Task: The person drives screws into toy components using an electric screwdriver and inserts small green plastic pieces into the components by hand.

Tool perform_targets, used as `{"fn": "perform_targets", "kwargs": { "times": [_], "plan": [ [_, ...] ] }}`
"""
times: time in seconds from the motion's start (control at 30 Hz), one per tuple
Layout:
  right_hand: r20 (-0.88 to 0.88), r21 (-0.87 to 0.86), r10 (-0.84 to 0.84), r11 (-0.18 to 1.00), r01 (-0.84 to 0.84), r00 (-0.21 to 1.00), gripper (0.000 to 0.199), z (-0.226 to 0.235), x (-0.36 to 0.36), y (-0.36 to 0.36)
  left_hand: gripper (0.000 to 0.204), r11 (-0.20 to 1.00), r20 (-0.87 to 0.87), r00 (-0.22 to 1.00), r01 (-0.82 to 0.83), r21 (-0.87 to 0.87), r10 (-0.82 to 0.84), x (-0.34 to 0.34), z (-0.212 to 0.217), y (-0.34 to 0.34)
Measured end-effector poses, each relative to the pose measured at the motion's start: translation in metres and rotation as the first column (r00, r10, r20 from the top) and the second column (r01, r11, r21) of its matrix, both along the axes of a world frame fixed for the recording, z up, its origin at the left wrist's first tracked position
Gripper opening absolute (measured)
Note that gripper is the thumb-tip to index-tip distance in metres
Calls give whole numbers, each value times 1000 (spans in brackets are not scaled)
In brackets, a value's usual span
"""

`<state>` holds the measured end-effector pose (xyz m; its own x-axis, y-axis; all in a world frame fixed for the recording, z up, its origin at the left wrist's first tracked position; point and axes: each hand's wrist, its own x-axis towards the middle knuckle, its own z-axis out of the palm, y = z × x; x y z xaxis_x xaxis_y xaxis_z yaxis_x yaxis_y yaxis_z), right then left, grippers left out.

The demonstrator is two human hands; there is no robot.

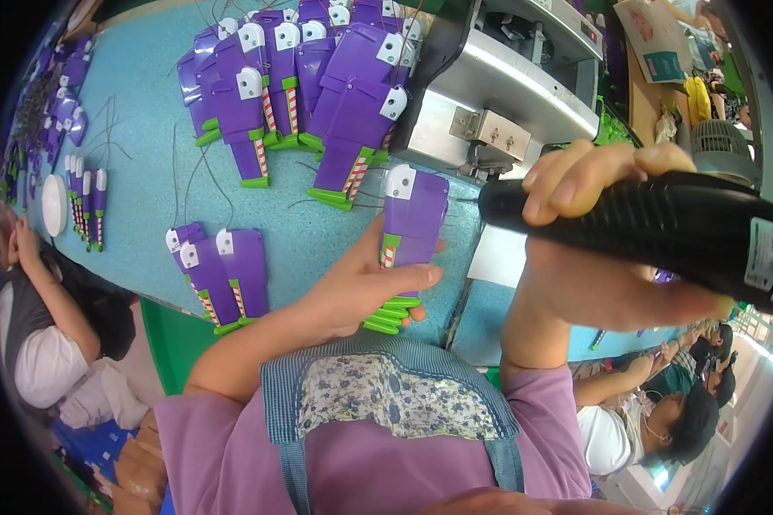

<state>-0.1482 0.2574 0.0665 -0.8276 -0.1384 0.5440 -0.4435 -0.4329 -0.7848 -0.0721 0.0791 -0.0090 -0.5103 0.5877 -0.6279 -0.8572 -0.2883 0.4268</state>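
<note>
My left hand (352,287) is closed round a purple plastic part (416,210) with a white hinge-like corner piece and a red-and-white striped strip. Several green ends stick out under that hand, so it may hold more than one part. A black electric screwdriver (670,215) lies across my right hand (575,270), whose fingers wrap round it. Its thin bit points left, just beside the purple part's upper right edge; I cannot tell whether they touch.
Purple parts with thin wires lie in a heap (296,86) at the back and a small group (223,266) at left on the blue table (137,172). A metal machine (472,103) stands back right. A white oval piece (54,206) lies far left. Other people sit on both sides.
</note>
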Motion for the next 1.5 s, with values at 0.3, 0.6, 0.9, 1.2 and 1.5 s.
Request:
{"fn": "perform_targets", "kwargs": {
  "times": [0.3,0.6,0.9,1.2,1.5],
  "plan": [
    [20,33,-45,998,44,999,91,-12,13,-9,65,1000,-51,999,-14,-24,13,1,2,3],
    [4,18,-8,1000,8,1000,92,6,-3,-3,65,999,-21,999,29,-15,-29,1,-1,-1],
    [29,-45,22,999,-21,999,94,-8,7,-2,60,1000,31,1000,-2,22,1,-2,2,-1],
    [122,-55,3,998,4,993,94,-22,17,-11,59,1000,33,999,-3,11,3,2,0,1],
    [25,44,-37,998,36,999,92,4,2,-3,59,1000,24,1000,-14,28,13,-5,8,-2]
  ]
}}
